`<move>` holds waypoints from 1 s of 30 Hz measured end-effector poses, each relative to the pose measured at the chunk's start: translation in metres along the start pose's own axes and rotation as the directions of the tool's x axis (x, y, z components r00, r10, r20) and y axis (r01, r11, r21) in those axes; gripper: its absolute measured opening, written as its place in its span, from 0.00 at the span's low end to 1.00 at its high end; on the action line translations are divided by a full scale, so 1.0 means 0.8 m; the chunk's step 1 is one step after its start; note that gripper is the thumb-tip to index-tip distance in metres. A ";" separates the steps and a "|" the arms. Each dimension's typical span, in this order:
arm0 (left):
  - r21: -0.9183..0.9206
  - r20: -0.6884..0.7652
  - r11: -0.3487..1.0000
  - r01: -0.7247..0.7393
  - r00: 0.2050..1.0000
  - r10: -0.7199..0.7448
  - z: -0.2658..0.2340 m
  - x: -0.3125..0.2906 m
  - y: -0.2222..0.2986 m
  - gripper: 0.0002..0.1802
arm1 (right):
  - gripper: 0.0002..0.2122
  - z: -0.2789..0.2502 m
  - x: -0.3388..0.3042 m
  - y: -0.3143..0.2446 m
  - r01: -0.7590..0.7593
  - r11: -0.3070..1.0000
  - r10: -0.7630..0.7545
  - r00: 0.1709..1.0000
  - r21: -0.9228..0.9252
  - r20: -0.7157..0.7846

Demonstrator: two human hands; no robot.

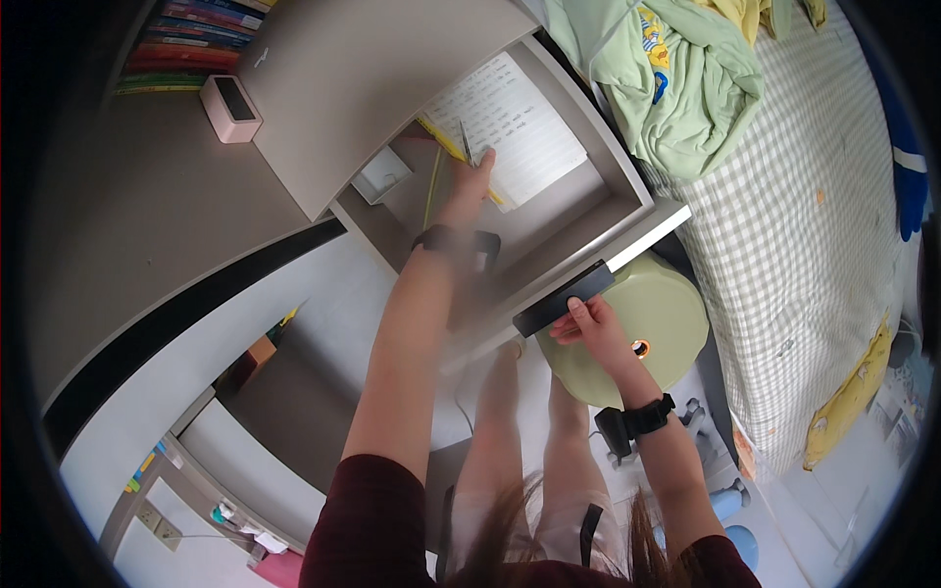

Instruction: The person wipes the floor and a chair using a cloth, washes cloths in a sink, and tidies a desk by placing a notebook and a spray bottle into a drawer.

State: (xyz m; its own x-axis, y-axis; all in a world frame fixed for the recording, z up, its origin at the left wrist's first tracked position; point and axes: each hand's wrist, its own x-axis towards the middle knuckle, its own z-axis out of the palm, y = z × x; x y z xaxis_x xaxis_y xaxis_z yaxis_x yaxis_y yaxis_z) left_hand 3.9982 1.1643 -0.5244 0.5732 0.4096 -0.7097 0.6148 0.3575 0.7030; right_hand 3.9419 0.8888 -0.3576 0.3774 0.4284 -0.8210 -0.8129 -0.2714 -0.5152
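Note:
My left hand [474, 178] reaches into a pulled-out drawer [618, 162], its fingers closed around a slim, pointed silver thing [466, 142] whose kind I cannot make out. Beneath that hand lie handwritten white sheets [529, 118] with a yellow strip along one edge. A small white box [380, 178] sits in the drawer to the hand's left. At the drawer's front edge, my right hand [593, 331] grips a flat black rectangular piece [564, 300], thumb on top. Whether this piece is the drawer's handle or a separate thing, I cannot tell.
A pink device [232, 108] stands on the grey desk [127, 211] by stacked books [191, 44]. Right of the drawer, a green garment [676, 88] lies on a checked bedspread [774, 235]. Below the drawer front stands a round green stool [662, 309], near my legs.

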 end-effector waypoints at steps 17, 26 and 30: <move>0.687 -0.160 0.721 -0.089 0.949 0.270 0.002 -0.108 0.027 0.16 | 0.14 -0.005 -0.002 0.004 -0.003 0.999 0.003 1.000 -0.036 0.013; 0.051 0.195 0.987 -0.154 0.971 0.141 0.032 -0.065 0.032 0.17 | 0.14 0.002 -0.002 0.001 -0.049 0.998 0.050 0.999 -0.042 0.016; 0.345 0.000 0.885 -0.313 0.943 0.334 0.043 -0.051 0.058 0.29 | 0.15 0.006 -0.004 -0.003 0.007 0.998 -0.004 0.999 -0.057 0.048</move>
State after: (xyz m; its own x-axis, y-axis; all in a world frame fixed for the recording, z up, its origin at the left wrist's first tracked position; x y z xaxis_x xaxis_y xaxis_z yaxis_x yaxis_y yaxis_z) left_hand 4.0221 1.1353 -0.4642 0.7454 0.5056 -0.4344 0.5515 -0.1017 0.8279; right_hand 3.9404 0.8926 -0.3527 0.3588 0.4705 -0.8062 -0.7840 -0.3169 -0.5338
